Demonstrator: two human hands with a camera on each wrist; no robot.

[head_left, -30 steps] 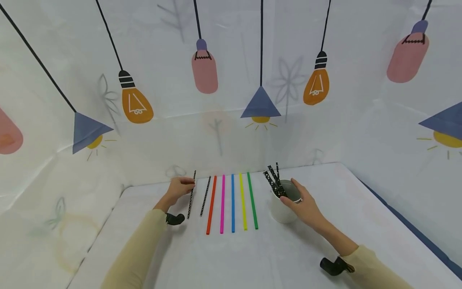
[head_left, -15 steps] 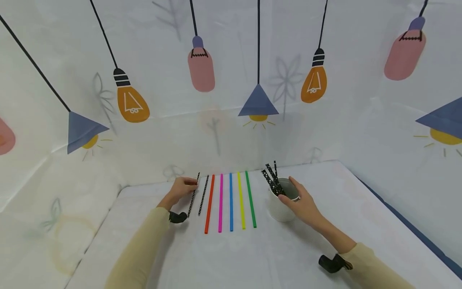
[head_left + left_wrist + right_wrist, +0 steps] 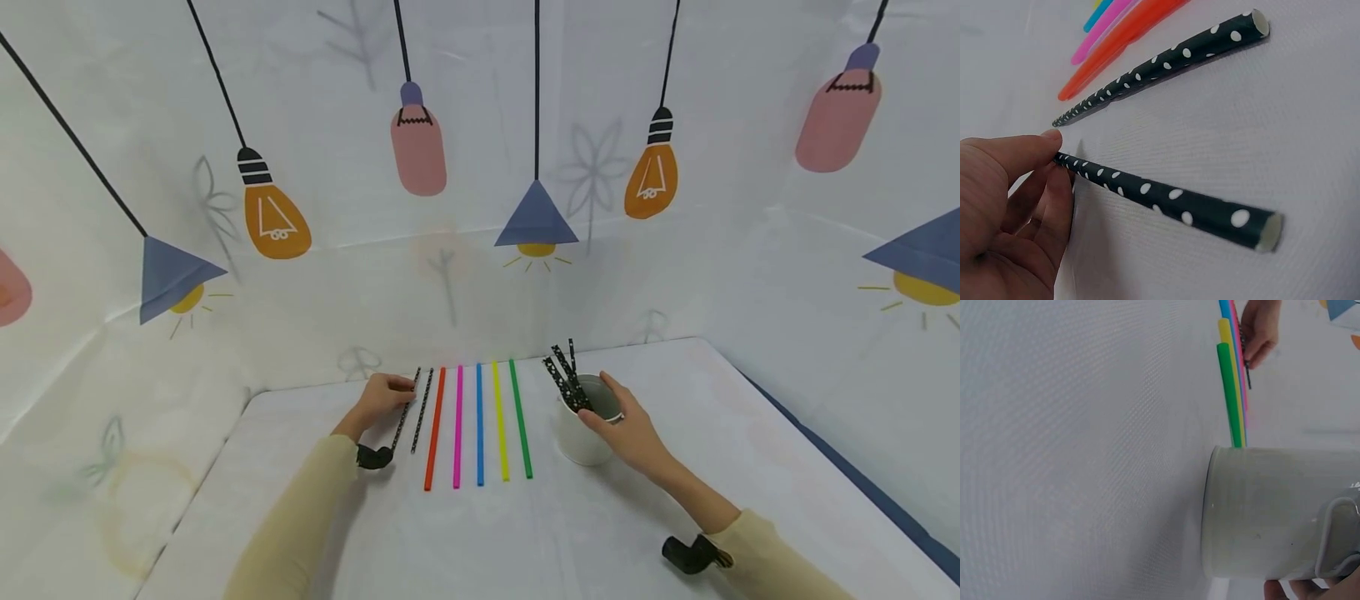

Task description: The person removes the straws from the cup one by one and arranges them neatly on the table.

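A black paper straw with white dots [image 3: 1172, 201] is pinched near its far end between the thumb and fingertips of my left hand [image 3: 381, 398]. Its near end points toward the front of the table. Just to its right lies a second dotted black straw [image 3: 422, 412]. Over on the right, my right hand [image 3: 636, 432] grips the rim of a small white bucket [image 3: 576, 442], thumb in front. Several dotted black straws [image 3: 567, 383] lean out of the bucket toward the left. In the right wrist view, the bucket's wire handle [image 3: 1329, 531] hangs by the fingers.
Between the hands lie a red straw [image 3: 434, 429], a pink straw [image 3: 458, 429], a blue straw [image 3: 480, 429], a yellow straw [image 3: 500, 425] and a green straw [image 3: 521, 421], side by side on the white-covered table [image 3: 480, 550]. Behind rises a lamp-printed curtain [image 3: 480, 292].
My left hand has moved right with its straw, closer to the second dotted straw. The right hand stays on the bucket.
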